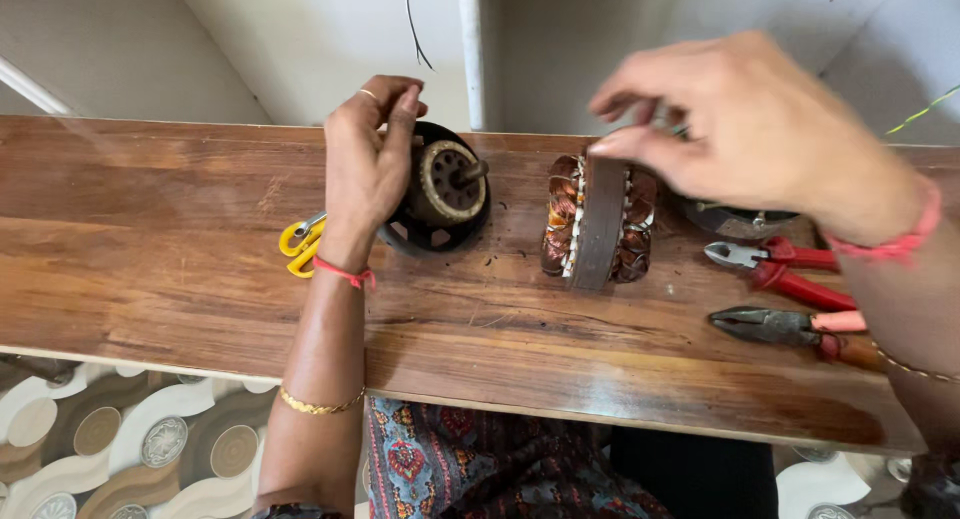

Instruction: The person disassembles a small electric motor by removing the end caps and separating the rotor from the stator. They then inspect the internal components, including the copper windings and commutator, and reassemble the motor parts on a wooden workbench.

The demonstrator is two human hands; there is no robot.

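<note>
My left hand point(368, 159) grips the rim of a black motor housing point(440, 194) that stands on edge, its shaft pointing right. My right hand point(745, 124) hovers over a stator point(598, 221) with copper windings and white lacing, standing on edge on the wooden bench point(200, 269). The thumb and forefinger pinch together at the stator's top edge; I cannot tell whether they hold anything. The hand is blurred.
Scissors with yellow handles point(300, 244) lie left of my left wrist. Red-handled cutters point(775, 264) and pliers point(790, 329) lie at the right. A dark round motor part point(735, 219) sits behind the stator, under my right hand. A white wall stands behind the bench.
</note>
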